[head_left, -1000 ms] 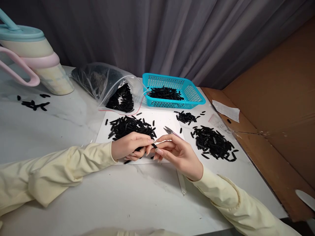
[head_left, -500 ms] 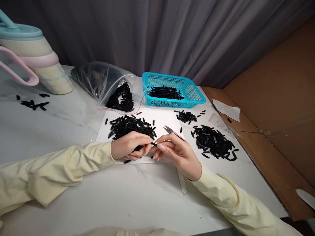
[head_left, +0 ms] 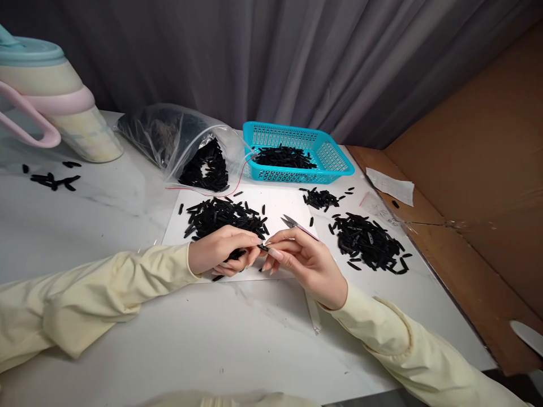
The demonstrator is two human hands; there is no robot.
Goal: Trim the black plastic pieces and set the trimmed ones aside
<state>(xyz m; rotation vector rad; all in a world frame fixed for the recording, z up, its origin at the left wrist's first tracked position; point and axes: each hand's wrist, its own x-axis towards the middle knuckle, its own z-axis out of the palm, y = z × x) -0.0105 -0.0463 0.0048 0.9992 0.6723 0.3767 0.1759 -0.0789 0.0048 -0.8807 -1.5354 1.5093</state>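
Between my two hands is one small, narrow black piece (head_left: 263,247) with rounded ends; its exact kind does not show. My left hand (head_left: 223,249) pinches its left end with thumb and forefinger, and more black pieces (head_left: 236,254) are cupped under the curled fingers. On the other end close the thumb and fingertips of my right hand (head_left: 307,263). Just behind my left hand a heap of the same pieces (head_left: 220,216) lies on a white sheet (head_left: 280,198). Small pointed snips (head_left: 292,222) rest beyond my right hand, partly hidden by it.
A blue perforated basket (head_left: 297,176) with black pieces stands at the back, beside an open clear zip bag (head_left: 169,135) of them. Further heaps lie right (head_left: 367,243) and left (head_left: 55,181). A tumbler (head_left: 80,107) stands at far left; cardboard (head_left: 466,135) borders the right.
Both hands keep nearly the same pose on the black piece, which has tilted very slightly. The whole view has shifted a little, so things appear slightly further left and up.
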